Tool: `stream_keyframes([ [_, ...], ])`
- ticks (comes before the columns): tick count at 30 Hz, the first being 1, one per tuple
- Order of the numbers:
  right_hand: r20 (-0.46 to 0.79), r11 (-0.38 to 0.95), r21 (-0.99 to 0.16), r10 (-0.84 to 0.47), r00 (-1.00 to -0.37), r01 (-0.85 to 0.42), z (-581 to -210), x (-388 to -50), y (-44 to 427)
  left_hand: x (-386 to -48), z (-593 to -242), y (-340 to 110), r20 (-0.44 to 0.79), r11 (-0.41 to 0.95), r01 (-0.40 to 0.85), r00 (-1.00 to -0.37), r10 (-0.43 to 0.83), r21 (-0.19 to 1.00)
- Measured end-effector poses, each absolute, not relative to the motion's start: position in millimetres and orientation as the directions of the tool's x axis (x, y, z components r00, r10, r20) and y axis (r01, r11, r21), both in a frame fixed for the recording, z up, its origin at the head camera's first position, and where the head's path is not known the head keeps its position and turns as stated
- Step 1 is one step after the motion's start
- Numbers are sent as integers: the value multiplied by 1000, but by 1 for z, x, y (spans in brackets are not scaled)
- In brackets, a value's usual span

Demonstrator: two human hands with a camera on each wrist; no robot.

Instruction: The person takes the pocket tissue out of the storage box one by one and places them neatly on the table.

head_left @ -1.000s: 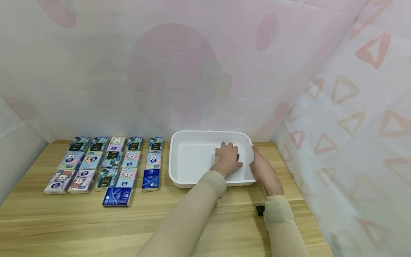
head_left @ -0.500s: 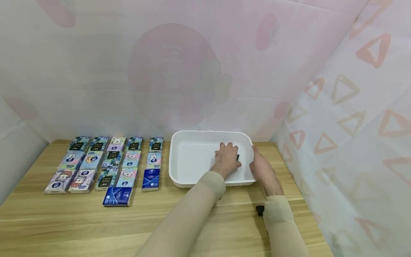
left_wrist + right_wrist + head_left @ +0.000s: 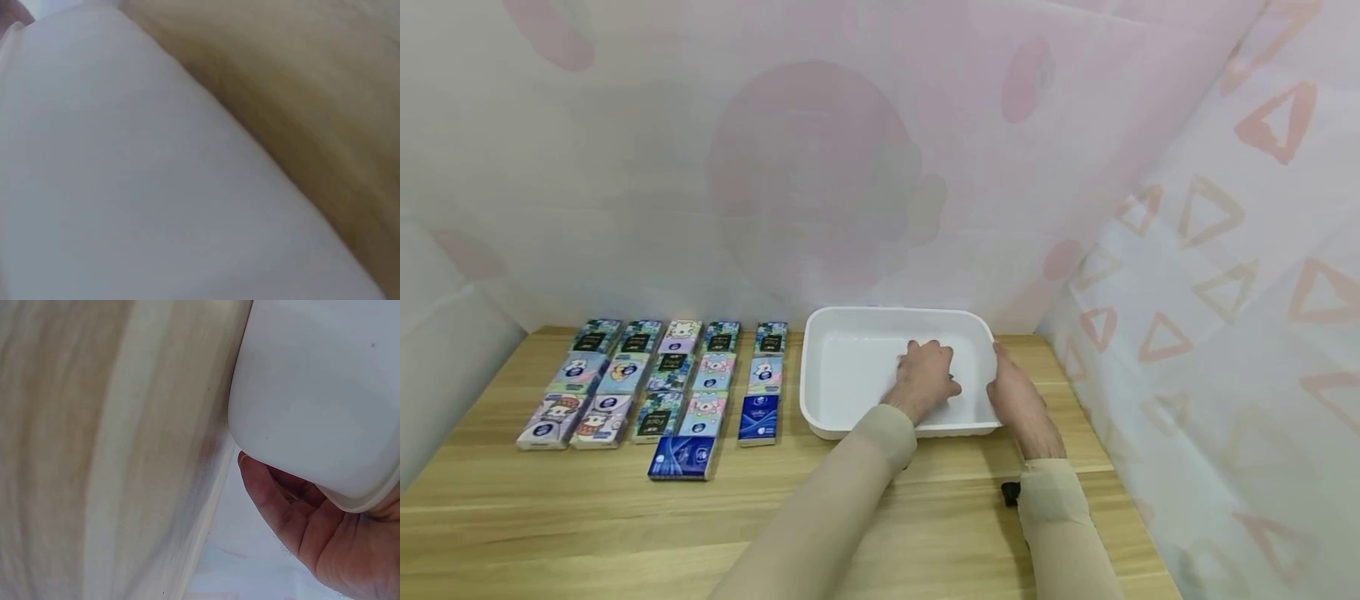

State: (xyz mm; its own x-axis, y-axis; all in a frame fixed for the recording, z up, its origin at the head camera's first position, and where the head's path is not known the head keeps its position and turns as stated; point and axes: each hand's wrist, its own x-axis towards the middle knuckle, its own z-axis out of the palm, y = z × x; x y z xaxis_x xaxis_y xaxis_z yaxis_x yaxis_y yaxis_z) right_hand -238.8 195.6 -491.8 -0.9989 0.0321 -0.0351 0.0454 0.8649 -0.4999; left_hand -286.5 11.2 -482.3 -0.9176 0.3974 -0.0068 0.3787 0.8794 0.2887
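Note:
A white plastic basin [image 3: 842,367] stands on the wooden table at centre right. My left hand [image 3: 921,379] is down inside its right half, fingers curled and thumb toward the right. A small dark thing shows at the gap between its thumb and fingers; the hand hides the rest, so its kind is unclear. On the right, my right hand [image 3: 1021,404] grips the basin's end wall. In the right wrist view the curled fingers [image 3: 269,500] lie against the wall's outside, below the rim. The left wrist view has mostly the basin's outer wall [image 3: 137,156], blurred.
Several small tissue packs [image 3: 658,417] lie in columns on the left of the table [image 3: 587,517], with blue ones [image 3: 758,419] nearest the front. A black object [image 3: 1011,493] sits beside the right wrist. Printed cloth walls [image 3: 805,167] enclose the back and sides.
The head view has shifted a little, so the scene sits slightly further right. My left hand has moved slightly left within the basin, and less of the dark thing shows. The right hand keeps its grip.

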Motion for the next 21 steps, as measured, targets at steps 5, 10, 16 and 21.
stream_keyframes([
  [5,-30,855,-517,31,-999,42,-495,-239,197,-282,-472,-1,3,868,379,-917,399,322],
  [10,-27,860,-508,39,-999,47,-496,-240,197,-277,-461,-18,39,857,393,-914,404,333],
  [16,-21,873,-485,39,-999,44,-497,-242,197,-271,-448,-42,102,837,416,-908,407,355],
  [21,-34,875,-482,41,-999,53,-496,-241,197,-265,-434,-64,151,829,420,-907,392,370],
])
